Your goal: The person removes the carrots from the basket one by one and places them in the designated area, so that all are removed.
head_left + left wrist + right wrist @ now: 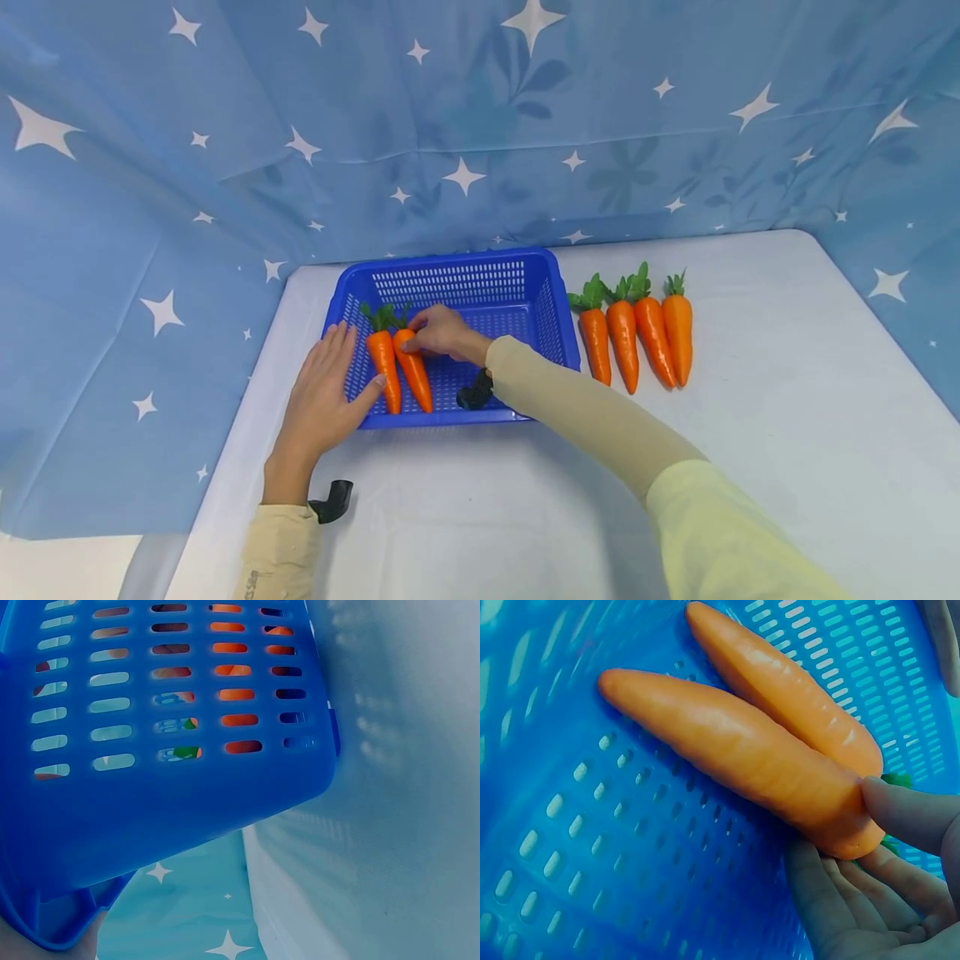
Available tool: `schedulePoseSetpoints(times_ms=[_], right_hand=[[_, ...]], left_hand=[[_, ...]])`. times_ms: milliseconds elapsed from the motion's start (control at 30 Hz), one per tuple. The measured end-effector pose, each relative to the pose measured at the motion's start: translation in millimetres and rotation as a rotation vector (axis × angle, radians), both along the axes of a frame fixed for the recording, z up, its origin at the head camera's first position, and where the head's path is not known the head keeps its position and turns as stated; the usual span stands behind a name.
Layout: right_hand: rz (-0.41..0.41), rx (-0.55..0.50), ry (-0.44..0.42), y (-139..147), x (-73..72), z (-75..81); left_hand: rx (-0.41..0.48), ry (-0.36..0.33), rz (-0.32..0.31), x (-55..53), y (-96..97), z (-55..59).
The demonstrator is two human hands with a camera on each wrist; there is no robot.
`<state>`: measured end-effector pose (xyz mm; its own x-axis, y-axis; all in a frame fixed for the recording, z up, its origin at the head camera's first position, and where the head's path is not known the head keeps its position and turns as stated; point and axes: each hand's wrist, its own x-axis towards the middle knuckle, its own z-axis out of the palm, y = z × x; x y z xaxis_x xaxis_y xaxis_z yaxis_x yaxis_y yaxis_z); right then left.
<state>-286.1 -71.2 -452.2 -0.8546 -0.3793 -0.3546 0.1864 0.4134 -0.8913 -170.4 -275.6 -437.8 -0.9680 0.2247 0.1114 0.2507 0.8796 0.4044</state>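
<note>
Head view: right hand pinches a carrot inside the blue basket, its leaves partly hidden. Left hand straight-fingered at the rim; from its wrist I glimpse carrot only through slots.

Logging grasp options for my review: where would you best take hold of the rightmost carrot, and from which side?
Probably the thick end of the rightmost carrot, just below its leaves, coming from its right: the body tapers toward the tip, and the neighbouring carrot lies close along its left.

There are six carrots and one blue basket.
</note>
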Motion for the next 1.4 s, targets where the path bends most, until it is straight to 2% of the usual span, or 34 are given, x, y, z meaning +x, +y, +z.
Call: schedulePoseSetpoints(times_ms=[533,800,1167,1400], right_hand=[[-0.042,-0.04,-0.061,-0.7,-1.7,0.0],[-0.051,-0.043,-0.061,1.4,-2.8,1.1],[-0.08,-0.14,-0.1,7.2,-0.8,4.0],[-0.096,-0.16,-0.116,13.4,-1.8,8.7]], left_hand=[[-0.004,0.002,0.01,0.4,0.0,-0.7],[-0.016,-0.016,0.011,0.2,0.7,-0.5],[-0.022,-0.017,0.012,0.8,1.5,0.3],[-0.023,-0.028,0.014,0.1,0.4,0.9]])
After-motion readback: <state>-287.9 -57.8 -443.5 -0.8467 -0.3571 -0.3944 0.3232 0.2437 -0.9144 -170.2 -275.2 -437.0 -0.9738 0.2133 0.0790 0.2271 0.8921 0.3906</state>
